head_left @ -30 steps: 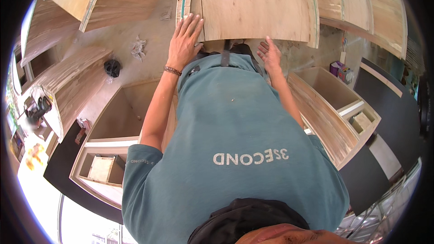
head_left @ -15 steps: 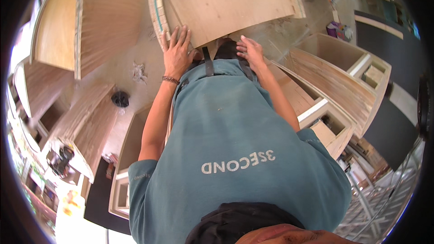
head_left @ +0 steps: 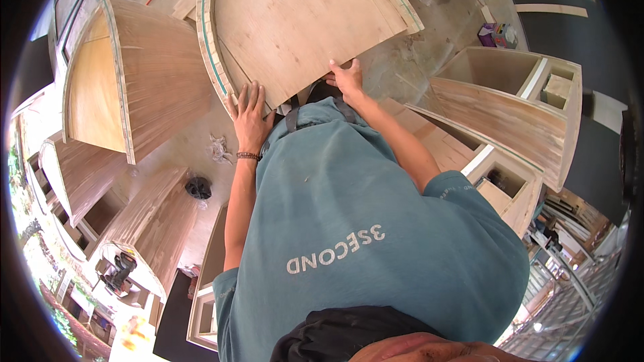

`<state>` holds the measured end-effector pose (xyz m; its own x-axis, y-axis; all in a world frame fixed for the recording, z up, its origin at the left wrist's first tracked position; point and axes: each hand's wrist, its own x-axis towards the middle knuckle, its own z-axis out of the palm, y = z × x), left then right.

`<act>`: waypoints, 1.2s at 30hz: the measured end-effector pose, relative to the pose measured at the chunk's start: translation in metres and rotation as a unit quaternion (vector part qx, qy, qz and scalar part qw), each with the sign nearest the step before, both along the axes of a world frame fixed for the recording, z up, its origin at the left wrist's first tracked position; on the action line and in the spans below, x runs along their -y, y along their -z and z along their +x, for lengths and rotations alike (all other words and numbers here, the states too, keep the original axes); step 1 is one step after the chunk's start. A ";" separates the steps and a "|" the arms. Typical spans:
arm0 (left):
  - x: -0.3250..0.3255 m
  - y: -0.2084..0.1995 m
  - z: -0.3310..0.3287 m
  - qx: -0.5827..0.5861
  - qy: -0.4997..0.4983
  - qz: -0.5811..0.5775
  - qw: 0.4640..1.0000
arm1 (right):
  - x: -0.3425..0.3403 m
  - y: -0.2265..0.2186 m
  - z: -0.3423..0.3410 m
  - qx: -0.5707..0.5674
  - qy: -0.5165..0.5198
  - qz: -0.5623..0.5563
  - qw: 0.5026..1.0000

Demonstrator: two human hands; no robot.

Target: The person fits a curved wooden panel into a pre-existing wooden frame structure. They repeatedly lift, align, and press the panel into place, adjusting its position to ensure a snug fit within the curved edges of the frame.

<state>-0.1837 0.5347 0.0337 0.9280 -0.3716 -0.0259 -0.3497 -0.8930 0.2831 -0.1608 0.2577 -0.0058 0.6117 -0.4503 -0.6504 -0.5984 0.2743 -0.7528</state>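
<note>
A large pale plywood panel (head_left: 308, 27) with a curved rim strip (head_left: 209, 43) carrying a blue-green line lies in front of me. My left hand (head_left: 249, 121) rests at its near left corner, fingers stretched and apart over the rim strip's end. At the panel's near edge is my right hand (head_left: 347, 82), thumb and one finger spread apart with their tips at the edge. Its other fingers are bent and partly hidden. Neither hand has anything loose in it.
Curved wooden cabinet (head_left: 164, 74) stands on the left, another cabinet piece (head_left: 151, 228) nearer. On the right are open-topped wooden cabinets (head_left: 496, 114) and a purple box (head_left: 496, 35). Crumpled plastic (head_left: 218, 149) and a black bundle (head_left: 198, 188) lie on the floor.
My right hand has moved left and up to the panel's near edge. My left hand stays at the near left corner. The view has shifted, showing more of the panel and left cabinet.
</note>
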 end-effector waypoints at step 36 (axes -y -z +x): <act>0.011 -0.010 0.001 -0.020 0.012 0.044 0.999 | 0.074 0.052 0.020 0.060 0.162 -0.150 0.973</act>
